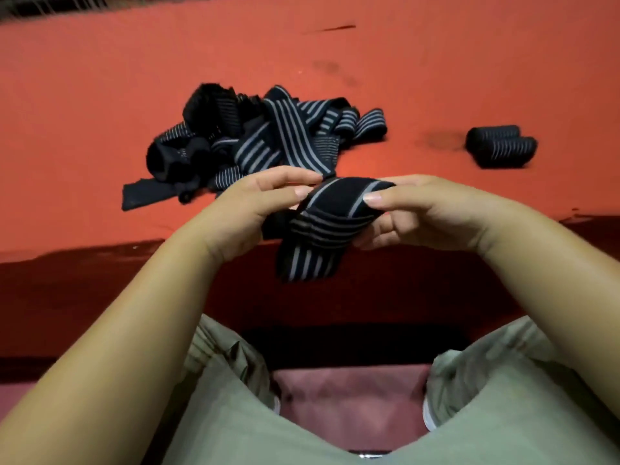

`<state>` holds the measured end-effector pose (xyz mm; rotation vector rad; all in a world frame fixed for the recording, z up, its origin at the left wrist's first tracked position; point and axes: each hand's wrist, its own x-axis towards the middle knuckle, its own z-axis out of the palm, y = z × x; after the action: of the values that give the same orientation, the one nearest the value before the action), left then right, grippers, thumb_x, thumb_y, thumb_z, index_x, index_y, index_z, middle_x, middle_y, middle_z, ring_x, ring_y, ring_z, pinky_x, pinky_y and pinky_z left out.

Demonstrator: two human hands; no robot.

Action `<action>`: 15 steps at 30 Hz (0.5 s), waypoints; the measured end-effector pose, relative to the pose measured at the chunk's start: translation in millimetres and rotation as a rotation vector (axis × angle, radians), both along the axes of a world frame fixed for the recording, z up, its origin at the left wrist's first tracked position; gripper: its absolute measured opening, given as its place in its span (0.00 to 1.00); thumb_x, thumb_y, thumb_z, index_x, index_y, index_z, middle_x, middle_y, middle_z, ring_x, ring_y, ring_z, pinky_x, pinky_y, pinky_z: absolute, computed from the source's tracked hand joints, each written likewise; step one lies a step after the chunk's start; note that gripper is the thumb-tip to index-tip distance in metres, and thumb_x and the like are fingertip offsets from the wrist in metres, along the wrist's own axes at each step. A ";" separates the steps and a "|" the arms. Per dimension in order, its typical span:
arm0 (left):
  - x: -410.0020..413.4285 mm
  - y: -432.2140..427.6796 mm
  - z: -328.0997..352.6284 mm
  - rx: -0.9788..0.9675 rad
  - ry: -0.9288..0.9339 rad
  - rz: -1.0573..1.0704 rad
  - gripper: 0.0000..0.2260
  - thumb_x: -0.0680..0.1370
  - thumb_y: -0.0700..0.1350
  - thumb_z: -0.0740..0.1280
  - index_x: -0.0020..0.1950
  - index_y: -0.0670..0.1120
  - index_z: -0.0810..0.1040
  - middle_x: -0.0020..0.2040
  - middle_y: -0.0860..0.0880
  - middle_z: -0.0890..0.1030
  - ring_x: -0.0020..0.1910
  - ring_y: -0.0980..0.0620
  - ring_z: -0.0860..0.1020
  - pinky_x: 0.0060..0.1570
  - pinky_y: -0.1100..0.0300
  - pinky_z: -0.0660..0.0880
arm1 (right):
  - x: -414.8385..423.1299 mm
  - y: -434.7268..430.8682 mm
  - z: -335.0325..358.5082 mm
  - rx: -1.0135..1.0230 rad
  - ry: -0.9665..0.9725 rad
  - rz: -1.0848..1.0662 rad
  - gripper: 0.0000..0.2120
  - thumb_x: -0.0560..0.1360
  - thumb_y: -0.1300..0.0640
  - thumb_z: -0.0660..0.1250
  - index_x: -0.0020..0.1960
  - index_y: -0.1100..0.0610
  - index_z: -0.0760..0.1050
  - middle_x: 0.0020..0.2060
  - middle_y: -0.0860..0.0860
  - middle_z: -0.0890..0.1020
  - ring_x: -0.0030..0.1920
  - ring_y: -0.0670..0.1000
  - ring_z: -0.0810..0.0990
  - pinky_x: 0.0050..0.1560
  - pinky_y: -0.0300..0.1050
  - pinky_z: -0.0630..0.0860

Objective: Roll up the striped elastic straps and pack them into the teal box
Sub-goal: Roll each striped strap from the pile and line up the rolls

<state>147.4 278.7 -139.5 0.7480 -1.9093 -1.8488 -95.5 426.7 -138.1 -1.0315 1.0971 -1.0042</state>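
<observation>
Near edge of the surface [100,95]: left hand [255,209] and right hand [419,213], each grip clamped on one half-rolled strap [332,209], its tail hanging. Beyond: one tangled pile [261,139]; I can't count its straps. Toward right edge, I count two rolled straps [501,146], touching.

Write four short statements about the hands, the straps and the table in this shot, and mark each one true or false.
1. The left hand and the right hand both hold one striped strap. True.
2. That strap lies flat on the table. False: it is held up off the table, with its loose end hanging down below the hands.
3. A loose pile of straps lies on the table beyond the hands. True.
4. Four rolled straps lie to the right of the pile. False: two rolled straps lie there, side by side.
</observation>
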 end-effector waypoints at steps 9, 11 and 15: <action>-28.8 -24.0 27.2 -0.393 0.072 0.269 0.10 0.83 0.34 0.70 0.64 0.38 0.82 0.33 0.60 0.82 0.28 0.65 0.77 0.30 0.73 0.70 | -20.8 -39.4 23.9 -0.116 -0.076 -0.353 0.16 0.81 0.48 0.67 0.63 0.55 0.83 0.57 0.58 0.87 0.50 0.58 0.88 0.61 0.57 0.84; -43.0 -31.4 24.9 -0.413 0.078 0.383 0.05 0.81 0.36 0.73 0.56 0.43 0.86 0.36 0.57 0.85 0.32 0.63 0.79 0.32 0.71 0.73 | -23.2 -48.6 21.1 -0.106 -0.093 -0.429 0.14 0.83 0.48 0.66 0.61 0.55 0.84 0.56 0.57 0.88 0.49 0.59 0.88 0.61 0.57 0.84; -64.6 -51.2 18.2 -0.516 0.057 0.508 0.05 0.80 0.42 0.76 0.49 0.52 0.88 0.38 0.58 0.85 0.32 0.63 0.77 0.34 0.63 0.72 | -28.2 -67.4 10.8 -0.086 -0.152 -0.623 0.13 0.84 0.49 0.67 0.60 0.57 0.83 0.49 0.57 0.89 0.50 0.60 0.90 0.57 0.56 0.86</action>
<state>82.8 227.5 -121.3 0.8777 -1.8229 -1.0092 -123.8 359.2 -127.3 -0.6681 1.2869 -1.6094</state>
